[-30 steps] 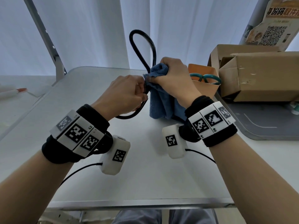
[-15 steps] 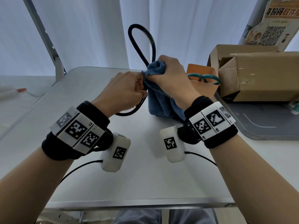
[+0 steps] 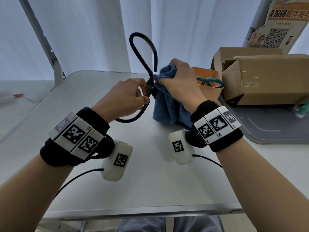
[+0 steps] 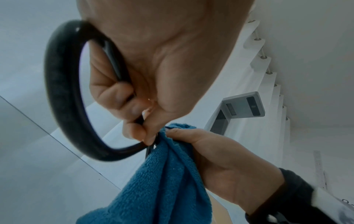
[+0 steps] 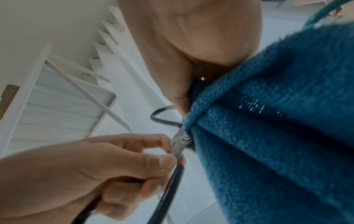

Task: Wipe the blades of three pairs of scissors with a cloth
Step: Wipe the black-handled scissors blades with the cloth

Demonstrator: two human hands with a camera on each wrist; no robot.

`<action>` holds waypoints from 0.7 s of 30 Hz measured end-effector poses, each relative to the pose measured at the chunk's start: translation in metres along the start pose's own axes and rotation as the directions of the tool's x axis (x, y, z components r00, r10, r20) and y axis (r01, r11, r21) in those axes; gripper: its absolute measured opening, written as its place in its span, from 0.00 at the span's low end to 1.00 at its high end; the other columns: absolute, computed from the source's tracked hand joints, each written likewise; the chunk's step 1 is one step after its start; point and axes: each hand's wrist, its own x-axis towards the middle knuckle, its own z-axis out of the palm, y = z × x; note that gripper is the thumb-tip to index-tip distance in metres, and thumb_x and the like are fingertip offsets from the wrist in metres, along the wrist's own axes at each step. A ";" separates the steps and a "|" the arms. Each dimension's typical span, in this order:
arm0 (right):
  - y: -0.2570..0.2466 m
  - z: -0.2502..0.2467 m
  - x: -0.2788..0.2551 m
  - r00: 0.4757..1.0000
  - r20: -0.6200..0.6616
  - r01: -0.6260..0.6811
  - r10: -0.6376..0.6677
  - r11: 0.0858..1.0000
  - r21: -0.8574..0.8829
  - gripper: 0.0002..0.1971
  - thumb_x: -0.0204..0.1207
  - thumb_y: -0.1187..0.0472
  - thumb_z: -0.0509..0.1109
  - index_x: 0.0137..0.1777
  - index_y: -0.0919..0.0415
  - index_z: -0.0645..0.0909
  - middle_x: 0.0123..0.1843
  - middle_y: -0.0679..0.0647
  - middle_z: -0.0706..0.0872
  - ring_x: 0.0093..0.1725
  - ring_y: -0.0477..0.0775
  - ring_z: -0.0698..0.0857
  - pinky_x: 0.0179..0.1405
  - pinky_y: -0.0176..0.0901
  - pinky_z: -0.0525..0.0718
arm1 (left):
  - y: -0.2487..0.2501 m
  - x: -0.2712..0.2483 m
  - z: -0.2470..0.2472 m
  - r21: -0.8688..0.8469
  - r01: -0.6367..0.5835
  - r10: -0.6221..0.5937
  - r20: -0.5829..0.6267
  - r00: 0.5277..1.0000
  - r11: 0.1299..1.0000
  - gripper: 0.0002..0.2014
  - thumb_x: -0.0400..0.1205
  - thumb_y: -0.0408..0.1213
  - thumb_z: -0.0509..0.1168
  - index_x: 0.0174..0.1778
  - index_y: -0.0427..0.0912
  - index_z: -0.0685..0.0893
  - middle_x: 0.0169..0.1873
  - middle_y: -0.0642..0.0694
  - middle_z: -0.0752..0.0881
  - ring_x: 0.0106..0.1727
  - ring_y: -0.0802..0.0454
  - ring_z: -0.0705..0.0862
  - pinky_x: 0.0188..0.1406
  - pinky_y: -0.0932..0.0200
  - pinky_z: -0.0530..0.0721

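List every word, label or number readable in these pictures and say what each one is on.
"L2": left wristband, beside its square code tags.
"R2": right wristband, on its lower edge; a neighbouring mark is too small to read.
Poster: large Chinese heading, cropped and too blurred to quote; its small print and QR code are unreadable.
Cardboard box, black scissors, blue cloth: no text visible.

scissors [image 3: 210,82] in cup [image 3: 207,91], box [image 3: 267,77] right
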 end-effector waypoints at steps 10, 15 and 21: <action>0.005 -0.013 -0.012 0.937 0.121 -0.335 0.328 0.746 0.575 0.09 0.74 0.57 0.81 0.47 0.60 0.85 0.39 0.52 0.88 0.40 0.48 0.89 0.45 0.40 0.88 | -0.010 0.008 -0.022 0.077 0.005 0.013 -0.233 0.972 0.997 0.08 0.89 0.33 0.56 0.54 0.49 0.79 0.32 0.48 0.81 0.37 0.45 0.79 0.40 0.51 0.72; -0.002 -0.019 -0.019 0.856 0.387 -0.515 0.342 0.510 0.689 0.05 0.81 0.61 0.72 0.49 0.63 0.85 0.44 0.56 0.89 0.47 0.50 0.89 0.49 0.40 0.89 | -0.015 0.010 -0.024 0.042 0.026 -0.013 -0.283 0.959 0.999 0.12 0.89 0.32 0.59 0.59 0.47 0.87 0.31 0.57 0.76 0.31 0.59 0.74 0.31 0.61 0.69; 0.008 -0.025 -0.013 0.855 0.255 -0.456 0.451 0.422 0.784 0.07 0.81 0.59 0.73 0.51 0.63 0.83 0.43 0.55 0.91 0.47 0.54 0.92 0.52 0.45 0.90 | -0.019 0.009 -0.024 0.115 0.011 0.031 -0.358 0.933 0.993 0.12 0.89 0.33 0.59 0.61 0.46 0.88 0.46 0.47 0.81 0.47 0.47 0.80 0.49 0.55 0.72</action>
